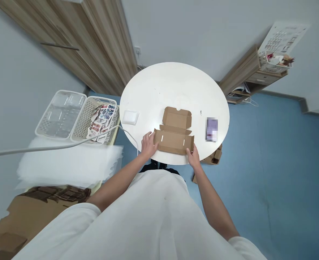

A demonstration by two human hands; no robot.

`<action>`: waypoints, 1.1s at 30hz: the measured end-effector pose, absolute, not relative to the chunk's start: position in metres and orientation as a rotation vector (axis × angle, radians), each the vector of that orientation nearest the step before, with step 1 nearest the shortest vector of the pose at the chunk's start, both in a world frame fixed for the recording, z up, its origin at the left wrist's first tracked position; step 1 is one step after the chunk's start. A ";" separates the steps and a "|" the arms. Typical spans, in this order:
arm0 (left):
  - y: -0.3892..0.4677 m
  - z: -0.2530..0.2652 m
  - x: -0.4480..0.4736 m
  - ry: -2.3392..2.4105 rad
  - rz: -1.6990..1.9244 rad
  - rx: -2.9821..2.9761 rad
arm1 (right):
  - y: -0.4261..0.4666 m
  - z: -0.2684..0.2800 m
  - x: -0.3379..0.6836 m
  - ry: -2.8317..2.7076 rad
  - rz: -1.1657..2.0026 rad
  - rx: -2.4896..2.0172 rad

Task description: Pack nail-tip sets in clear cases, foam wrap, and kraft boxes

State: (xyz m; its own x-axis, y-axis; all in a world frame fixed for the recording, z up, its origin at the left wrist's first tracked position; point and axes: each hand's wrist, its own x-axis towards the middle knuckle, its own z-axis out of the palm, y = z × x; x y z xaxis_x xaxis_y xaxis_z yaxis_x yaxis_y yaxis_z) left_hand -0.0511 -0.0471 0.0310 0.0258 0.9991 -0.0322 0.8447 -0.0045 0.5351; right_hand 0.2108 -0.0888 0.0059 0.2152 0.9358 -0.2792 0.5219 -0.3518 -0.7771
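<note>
A brown cardboard box [172, 141], partly folded, lies on the white round table [159, 77] with its lid flap spread away from me. Short side walls stand up at its ends, and two white slots show in its base. At the left end, my left hand [148, 145] grips the side wall, thumb at the near corner. My right hand [193, 157] pinches the near right corner, its thumb inside the box and its fingers outside. A small white packet [130, 117] lies left of the box, and a purple, pixelated item [211, 129] to its right.
Left of the table stand a white basket of printed cards [101, 121] and a basket of clear plastic [64, 113]. White sheets [69, 162] and flat cardboard [31, 216] are nearer. A white cable [53, 147] crosses to the table. Cardboard boxes [215, 156] sit below right.
</note>
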 end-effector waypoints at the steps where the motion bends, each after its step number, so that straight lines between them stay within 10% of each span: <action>1: -0.050 0.035 -0.049 1.809 0.461 2.006 | -0.089 0.008 0.210 -1.341 0.971 -2.018; 19: -0.052 0.028 -0.032 1.216 -0.058 2.487 | -0.051 0.034 0.204 -1.464 0.574 -2.257; 33: -0.028 0.023 -0.016 1.267 -0.201 2.427 | 0.062 0.011 0.225 -1.233 1.076 -2.015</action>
